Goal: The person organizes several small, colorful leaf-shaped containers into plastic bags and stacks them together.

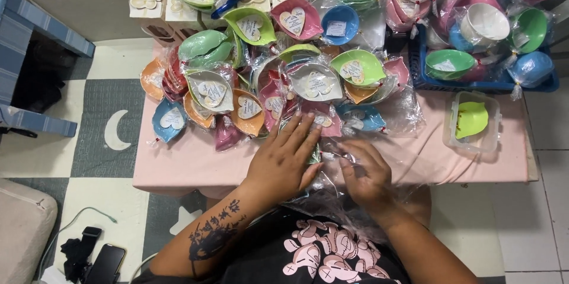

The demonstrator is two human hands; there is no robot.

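Both hands work at the near edge of a low pink table [195, 159]: left hand [283, 162] lies flat, fingers spread, pressing on clear cellophane wrap [332, 153]; right hand [366, 172] curls over the same wrap, fingers pinching it. What's under the wrap can't be made out. Just beyond, touching the fingertips, a heap of leaf-shaped dishes [261, 76] in green, pink, blue, orange & white, each bagged w/ a heart tag. At right, a clear plastic box [474, 123] holds a lime-green dish; behind it a blue tray [492, 85] of wrapped round bowls. Phone [106, 263] on checkered floor, lower left.
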